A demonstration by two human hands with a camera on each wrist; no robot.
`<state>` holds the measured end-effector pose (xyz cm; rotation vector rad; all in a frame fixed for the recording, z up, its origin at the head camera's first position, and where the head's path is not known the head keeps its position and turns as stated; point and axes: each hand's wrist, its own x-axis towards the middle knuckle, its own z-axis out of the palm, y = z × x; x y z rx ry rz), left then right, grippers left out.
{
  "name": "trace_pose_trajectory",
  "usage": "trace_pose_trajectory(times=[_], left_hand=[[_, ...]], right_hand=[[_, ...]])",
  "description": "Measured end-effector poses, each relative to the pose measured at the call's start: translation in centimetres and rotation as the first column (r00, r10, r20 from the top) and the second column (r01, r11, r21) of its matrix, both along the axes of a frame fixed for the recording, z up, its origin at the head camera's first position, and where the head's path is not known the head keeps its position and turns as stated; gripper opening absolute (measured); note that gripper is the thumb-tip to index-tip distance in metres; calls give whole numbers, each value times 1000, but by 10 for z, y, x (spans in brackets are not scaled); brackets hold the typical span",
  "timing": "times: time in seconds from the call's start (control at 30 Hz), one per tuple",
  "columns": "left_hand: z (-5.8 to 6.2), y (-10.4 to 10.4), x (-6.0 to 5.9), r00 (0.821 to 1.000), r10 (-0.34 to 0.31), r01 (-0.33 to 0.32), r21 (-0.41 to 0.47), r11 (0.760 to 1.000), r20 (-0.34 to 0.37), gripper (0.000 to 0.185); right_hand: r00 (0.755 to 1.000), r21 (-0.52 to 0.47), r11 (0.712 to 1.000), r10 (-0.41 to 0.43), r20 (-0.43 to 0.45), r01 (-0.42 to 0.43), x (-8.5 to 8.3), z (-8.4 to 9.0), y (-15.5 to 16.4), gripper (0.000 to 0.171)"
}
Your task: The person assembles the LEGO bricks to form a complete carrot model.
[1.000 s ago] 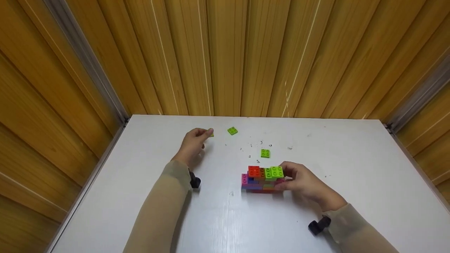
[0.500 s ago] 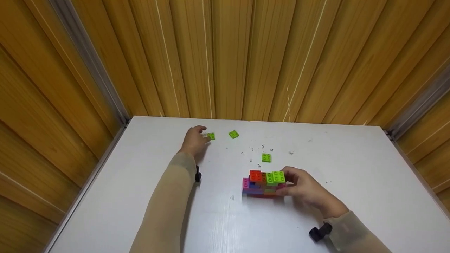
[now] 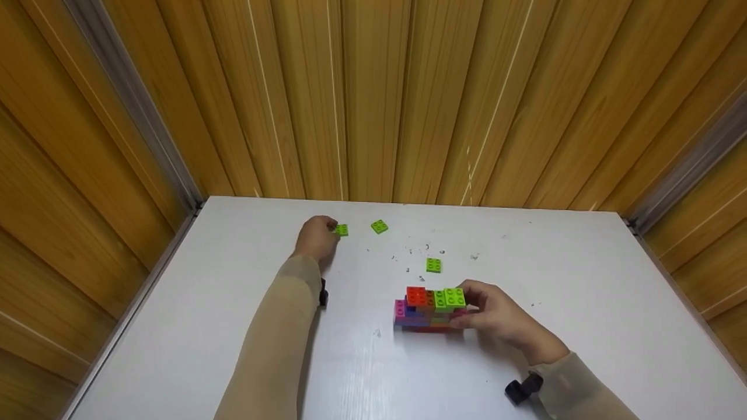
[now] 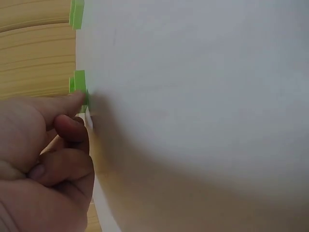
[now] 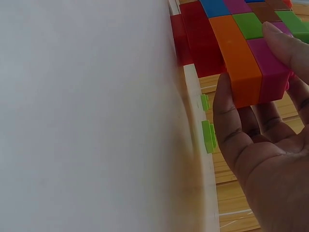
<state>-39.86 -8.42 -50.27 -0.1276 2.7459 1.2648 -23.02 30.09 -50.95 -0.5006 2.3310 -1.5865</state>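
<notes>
I have the right hand (image 3: 502, 318) curled round the right end of the brick stack (image 3: 430, 308), thumb and fingers gripping its side. The stack stands on the white table (image 3: 583, 303) about midway between the left and right edges, nearer the near edge than the far one. It is a stepped block several layers high: red and purple at the base, a magenta brick jutting at its left end, blue and orange in the middle, and a red brick and a lime green brick side by side on top, studs up. The right wrist view shows its side as bands of red, orange, magenta and green.

My left hand (image 3: 316, 239) sits close to the far edge, towards the left corner, fingers curled and pinching a small green brick (image 3: 341, 230) that rests on the surface. A second green brick (image 3: 379, 226) lies just beside it along the far edge; a third green brick (image 3: 433, 265) lies between that edge and the stack
</notes>
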Motion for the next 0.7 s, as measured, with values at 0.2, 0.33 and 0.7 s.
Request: trace_pose_trajectory(times=[0.2,0.33,0.7], left_hand=[[-5,-2,-4,1000,1,-1,-16,1000,-8,38],[-7,-1,-4,1000,18,-18,11,1000,-7,40],[-7,4,22,994,9,10,172,985,-109,35]], right_hand=[[1000,26,1000,-7,4,7,0,0,-2,40],[1000,38,999,-15,10,14,1,1,-2,41],[1000,15,1000,-16,19,15,1,0,-3,42]])
